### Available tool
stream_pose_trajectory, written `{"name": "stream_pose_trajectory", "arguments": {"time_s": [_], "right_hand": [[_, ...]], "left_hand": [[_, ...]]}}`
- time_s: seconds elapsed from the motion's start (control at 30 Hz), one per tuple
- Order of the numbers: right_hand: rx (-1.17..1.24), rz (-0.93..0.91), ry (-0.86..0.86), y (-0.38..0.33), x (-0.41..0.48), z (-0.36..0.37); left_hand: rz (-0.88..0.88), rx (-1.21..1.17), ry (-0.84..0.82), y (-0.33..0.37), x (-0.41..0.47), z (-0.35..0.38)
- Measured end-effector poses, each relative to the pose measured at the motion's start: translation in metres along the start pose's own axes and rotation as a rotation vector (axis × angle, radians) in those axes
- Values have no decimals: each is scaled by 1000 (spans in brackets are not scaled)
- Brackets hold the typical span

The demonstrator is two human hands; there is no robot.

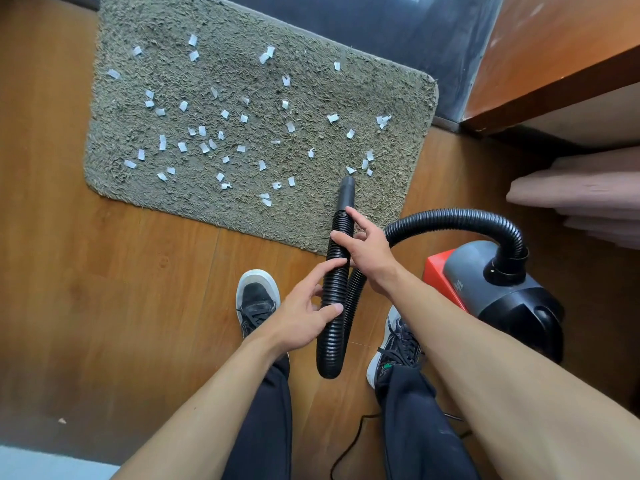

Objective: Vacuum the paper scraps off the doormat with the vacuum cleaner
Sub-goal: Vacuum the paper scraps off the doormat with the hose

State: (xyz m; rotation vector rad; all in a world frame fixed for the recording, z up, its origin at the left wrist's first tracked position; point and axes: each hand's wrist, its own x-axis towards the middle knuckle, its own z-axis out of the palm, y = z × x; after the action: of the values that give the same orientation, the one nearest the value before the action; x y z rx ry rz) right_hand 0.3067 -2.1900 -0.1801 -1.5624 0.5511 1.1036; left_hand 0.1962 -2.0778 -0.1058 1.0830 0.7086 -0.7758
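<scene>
A grey shaggy doormat (311, 98) lies on the wooden floor with several white paper scraps (204, 147) scattered over it. The black ribbed vacuum hose (334, 285) loops down between my feet, and its smooth nozzle (346, 192) rests on the mat's near right part, beside a few scraps. My right hand (367, 251) grips the hose just behind the nozzle. My left hand (304, 313) holds the hose lower down, thumb and fingers on either side of it. The grey, black and red vacuum cleaner (502, 292) stands on the floor at my right.
My two dark sneakers (256, 299) stand just short of the mat's near edge. A wooden shelf edge (554, 91) and folded pinkish fabric (581, 199) sit at the right. A dark glass door (398, 36) runs behind the mat. A black power cord (349, 445) trails between my legs.
</scene>
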Motion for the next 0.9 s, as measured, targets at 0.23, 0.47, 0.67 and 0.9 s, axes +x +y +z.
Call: {"name": "stream_pose_trajectory", "arguments": {"time_s": [0.23,0.47,0.67,0.9], "right_hand": [[-6,-4,13,-2,4,-2],[-4,-11,16,-15,12,11],[-35,-9,17,-15,13,12],[-39,15,21,-7,10,-14]], "left_hand": [[-4,16,2,6,5,-1],[3,23,24,17,7,-17],[-7,36,8,19,8,-22],[-22,65,-36,15,15,-4]]}}
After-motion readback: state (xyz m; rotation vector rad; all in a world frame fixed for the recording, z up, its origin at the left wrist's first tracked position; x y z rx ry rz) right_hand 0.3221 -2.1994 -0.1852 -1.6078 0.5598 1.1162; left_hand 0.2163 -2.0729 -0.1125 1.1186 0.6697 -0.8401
